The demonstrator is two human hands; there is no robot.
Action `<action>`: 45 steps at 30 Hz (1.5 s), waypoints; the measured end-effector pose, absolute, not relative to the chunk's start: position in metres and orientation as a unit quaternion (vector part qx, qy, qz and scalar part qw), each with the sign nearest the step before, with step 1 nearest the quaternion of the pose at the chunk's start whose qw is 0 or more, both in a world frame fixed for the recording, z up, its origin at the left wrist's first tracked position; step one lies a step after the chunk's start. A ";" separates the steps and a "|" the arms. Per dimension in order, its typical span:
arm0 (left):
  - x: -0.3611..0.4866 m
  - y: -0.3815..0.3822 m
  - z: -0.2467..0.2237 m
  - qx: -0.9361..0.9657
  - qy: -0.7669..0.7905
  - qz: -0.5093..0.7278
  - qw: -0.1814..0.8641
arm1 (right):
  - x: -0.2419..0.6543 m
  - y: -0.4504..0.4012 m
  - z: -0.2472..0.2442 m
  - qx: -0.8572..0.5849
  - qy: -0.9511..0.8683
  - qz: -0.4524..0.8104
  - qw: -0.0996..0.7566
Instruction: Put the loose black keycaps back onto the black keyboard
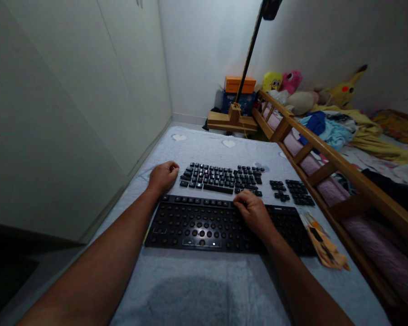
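The keyboard [209,225], low middle of the frame, looks stiff. Loose keys [216,175] above look light; pinch their sides. Your left hand [163,176] and right hand [253,211] curl; I can't tell their grip.

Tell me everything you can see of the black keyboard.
The keyboard is wide, black and plastic-looking, lying flat on a pale cloth. Most of it lacks keycaps, baring rows of round mounts; keys line the left part of its far edge. The right hand covers part of it, fingertips seemingly on that edge.
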State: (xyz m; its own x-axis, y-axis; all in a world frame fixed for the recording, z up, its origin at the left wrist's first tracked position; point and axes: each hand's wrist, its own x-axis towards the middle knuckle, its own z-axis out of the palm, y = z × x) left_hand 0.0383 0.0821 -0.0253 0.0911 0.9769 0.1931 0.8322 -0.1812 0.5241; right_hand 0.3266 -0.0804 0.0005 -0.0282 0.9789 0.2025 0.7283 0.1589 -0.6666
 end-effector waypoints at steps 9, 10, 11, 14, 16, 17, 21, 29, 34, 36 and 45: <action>0.038 0.081 -0.024 0.727 0.622 0.254 0.141 | 0.327 -0.081 0.000 -0.620 -0.691 0.187 0.321; 0.038 0.081 -0.024 0.727 0.622 0.253 0.140 | 0.327 -0.081 -0.001 -0.619 -0.692 0.184 0.322; 0.038 0.081 -0.024 0.727 0.623 0.252 0.139 | 0.327 -0.081 -0.001 -0.619 -0.692 0.181 0.323; 0.038 0.081 -0.023 0.727 0.626 0.247 0.138 | 0.327 -0.081 -0.001 -0.620 -0.693 0.176 0.324; 0.038 0.080 -0.023 0.725 0.628 0.247 0.139 | 0.327 -0.081 -0.001 -0.620 -0.693 0.177 0.322; 0.038 0.080 -0.023 0.725 0.627 0.248 0.141 | 0.327 -0.081 -0.001 -0.620 -0.694 0.176 0.320; 0.038 0.080 -0.022 0.724 0.627 0.251 0.144 | 0.326 -0.081 0.000 -0.622 -0.697 0.174 0.312; 0.038 0.081 -0.024 0.727 0.623 0.251 0.139 | 0.325 -0.080 -0.001 -0.619 -0.702 0.168 0.309; 0.038 0.080 -0.023 0.725 0.626 0.251 0.140 | 0.324 -0.080 -0.003 -0.623 -0.695 0.162 0.320; 0.039 0.080 -0.023 0.723 0.628 0.251 0.142 | 0.325 -0.081 -0.003 -0.622 -0.691 0.167 0.329; 0.039 0.080 -0.022 0.723 0.627 0.250 0.144 | 0.329 -0.081 0.000 -0.627 -0.665 0.186 0.362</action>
